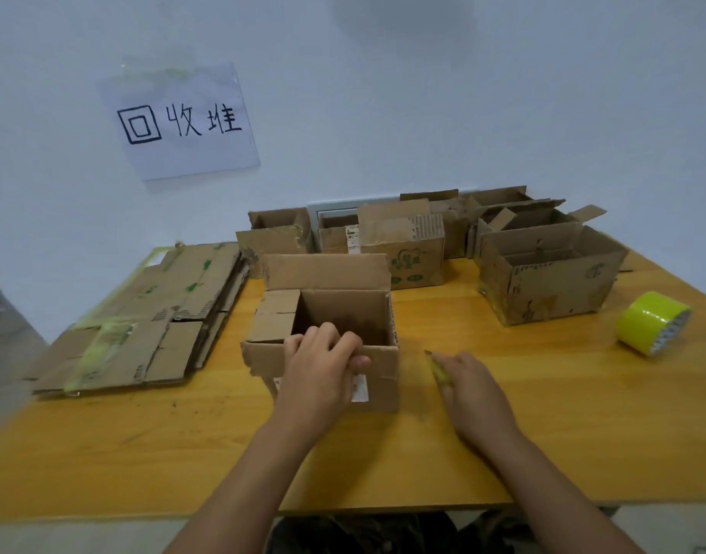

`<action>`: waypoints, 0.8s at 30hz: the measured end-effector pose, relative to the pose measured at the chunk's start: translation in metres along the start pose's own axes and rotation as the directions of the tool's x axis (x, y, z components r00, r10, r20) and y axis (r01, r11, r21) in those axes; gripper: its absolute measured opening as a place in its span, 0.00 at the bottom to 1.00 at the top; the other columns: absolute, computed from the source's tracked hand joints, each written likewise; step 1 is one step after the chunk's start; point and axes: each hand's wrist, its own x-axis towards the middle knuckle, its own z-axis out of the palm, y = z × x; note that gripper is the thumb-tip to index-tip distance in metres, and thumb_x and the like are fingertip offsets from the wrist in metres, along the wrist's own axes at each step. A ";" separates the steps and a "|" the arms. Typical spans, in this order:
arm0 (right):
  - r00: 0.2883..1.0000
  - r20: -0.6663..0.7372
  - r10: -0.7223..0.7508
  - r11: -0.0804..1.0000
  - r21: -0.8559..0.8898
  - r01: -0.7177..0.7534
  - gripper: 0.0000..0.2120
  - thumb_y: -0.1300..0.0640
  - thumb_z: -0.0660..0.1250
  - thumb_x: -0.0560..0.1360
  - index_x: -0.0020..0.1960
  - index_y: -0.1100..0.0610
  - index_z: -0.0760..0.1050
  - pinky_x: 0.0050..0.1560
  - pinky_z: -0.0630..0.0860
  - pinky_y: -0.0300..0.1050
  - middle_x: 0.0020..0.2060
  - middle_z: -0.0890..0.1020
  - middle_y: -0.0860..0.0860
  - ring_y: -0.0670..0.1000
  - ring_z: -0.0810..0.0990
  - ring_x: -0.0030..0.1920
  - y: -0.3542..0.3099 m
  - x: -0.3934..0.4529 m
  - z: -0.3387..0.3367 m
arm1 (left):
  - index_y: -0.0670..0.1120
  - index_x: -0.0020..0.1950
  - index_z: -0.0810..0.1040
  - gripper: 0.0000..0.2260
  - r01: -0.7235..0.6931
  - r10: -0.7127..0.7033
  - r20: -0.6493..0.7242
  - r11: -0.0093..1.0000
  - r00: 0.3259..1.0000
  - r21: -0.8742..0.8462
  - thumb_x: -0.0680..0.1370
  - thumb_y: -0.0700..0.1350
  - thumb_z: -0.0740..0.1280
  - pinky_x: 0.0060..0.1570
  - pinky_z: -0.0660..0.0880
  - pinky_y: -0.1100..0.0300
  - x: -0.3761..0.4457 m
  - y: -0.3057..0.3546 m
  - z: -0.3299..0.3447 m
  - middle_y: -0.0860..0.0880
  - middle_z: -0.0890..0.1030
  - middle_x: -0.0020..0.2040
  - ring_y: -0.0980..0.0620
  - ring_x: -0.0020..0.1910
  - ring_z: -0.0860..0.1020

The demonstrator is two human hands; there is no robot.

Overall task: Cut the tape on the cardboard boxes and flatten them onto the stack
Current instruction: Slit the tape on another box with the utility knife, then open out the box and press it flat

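An open cardboard box (343,313) stands in the middle of the wooden table, its flaps up. My left hand (323,369) grips the box's near wall, fingers curled over the rim into the box. My right hand (469,387) lies on the table just right of the box and holds a small yellow cutter (437,367), whose tip points away from me. The stack of flattened boxes (151,313) lies on the left side of the table.
Several more open boxes (543,269) stand along the back of the table. A yellow tape roll (653,323) lies at the right edge. A paper sign (179,121) hangs on the wall above the stack. The table's near edge (383,507) is close to me.
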 end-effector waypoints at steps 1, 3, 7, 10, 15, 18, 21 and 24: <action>0.996 0.084 -0.013 0.992 -0.126 0.024 0.24 0.56 0.61 0.80 0.75 0.49 0.66 0.53 0.71 0.40 0.55 0.70 0.47 0.49 0.70 0.57 0.002 -0.002 0.004 | 0.50 0.47 0.76 0.04 -0.006 0.007 -0.023 1.000 1.000 0.003 0.79 0.49 0.65 0.46 0.60 0.56 -0.001 0.000 0.001 0.54 0.69 0.42 0.53 0.41 0.69; 0.977 0.215 -0.001 0.970 -0.238 0.054 0.28 0.52 0.60 0.77 0.77 0.48 0.61 0.59 0.69 0.43 0.58 0.65 0.47 0.50 0.65 0.60 0.001 -0.005 0.004 | 0.51 0.47 0.76 0.03 -0.024 0.025 -0.041 1.000 0.999 0.008 0.79 0.48 0.67 0.46 0.59 0.57 -0.004 0.000 0.002 0.54 0.70 0.42 0.53 0.41 0.68; 0.930 0.367 0.002 0.979 -0.192 0.073 0.27 0.50 0.59 0.78 0.76 0.49 0.60 0.69 0.62 0.52 0.71 0.58 0.49 0.53 0.55 0.72 -0.015 0.001 -0.012 | 0.52 0.50 0.77 0.05 -0.026 0.026 0.026 1.000 0.999 -0.006 0.79 0.52 0.66 0.49 0.63 0.57 -0.008 0.000 -0.005 0.55 0.73 0.45 0.54 0.44 0.71; 0.985 0.173 0.020 0.940 0.333 -0.078 0.26 0.43 0.58 0.80 0.76 0.51 0.63 0.68 0.65 0.48 0.70 0.66 0.48 0.51 0.64 0.71 -0.048 0.008 -0.032 | 0.53 0.56 0.78 0.11 -0.024 0.031 0.083 0.997 0.996 -0.077 0.80 0.57 0.63 0.54 0.65 0.59 -0.011 0.000 -0.013 0.56 0.76 0.50 0.57 0.49 0.71; 0.948 0.318 0.032 0.875 0.449 -0.180 0.22 0.39 0.60 0.78 0.68 0.47 0.68 0.55 0.78 0.53 0.59 0.77 0.45 0.48 0.76 0.55 -0.098 0.016 -0.040 | 0.52 0.65 0.74 0.19 0.224 -0.255 -0.074 0.930 0.964 -0.290 0.77 0.58 0.63 0.53 0.66 0.70 -0.008 -0.001 -0.039 0.54 0.75 0.58 0.58 0.57 0.71; 0.967 0.255 0.021 0.884 0.448 -0.137 0.14 0.51 0.55 0.81 0.64 0.51 0.71 0.52 0.77 0.55 0.50 0.79 0.48 0.48 0.77 0.49 -0.103 0.012 -0.036 | 0.50 0.75 0.62 0.34 0.590 -0.597 -0.030 0.798 0.802 -0.120 0.74 0.63 0.67 0.62 0.70 0.53 0.001 -0.032 -0.059 0.47 0.68 0.70 0.47 0.68 0.66; 0.984 0.169 -0.049 0.896 0.443 -0.031 0.20 0.54 0.53 0.82 0.73 0.50 0.67 0.60 0.75 0.56 0.61 0.78 0.48 0.50 0.76 0.59 -0.102 0.006 -0.028 | 0.52 0.78 0.52 0.46 0.751 -0.689 0.306 0.630 0.657 -0.197 0.69 0.65 0.72 0.54 0.74 0.49 0.002 -0.056 -0.070 0.48 0.68 0.73 0.44 0.68 0.70; 0.986 0.038 -0.165 0.859 0.497 0.124 0.23 0.57 0.55 0.83 0.77 0.50 0.62 0.66 0.70 0.40 0.67 0.73 0.44 0.43 0.70 0.65 -0.107 0.004 -0.023 | 0.55 0.77 0.52 0.43 0.688 -0.647 0.235 0.668 0.725 -0.283 0.71 0.57 0.74 0.41 0.71 0.57 -0.004 -0.059 -0.062 0.52 0.74 0.62 0.52 0.52 0.75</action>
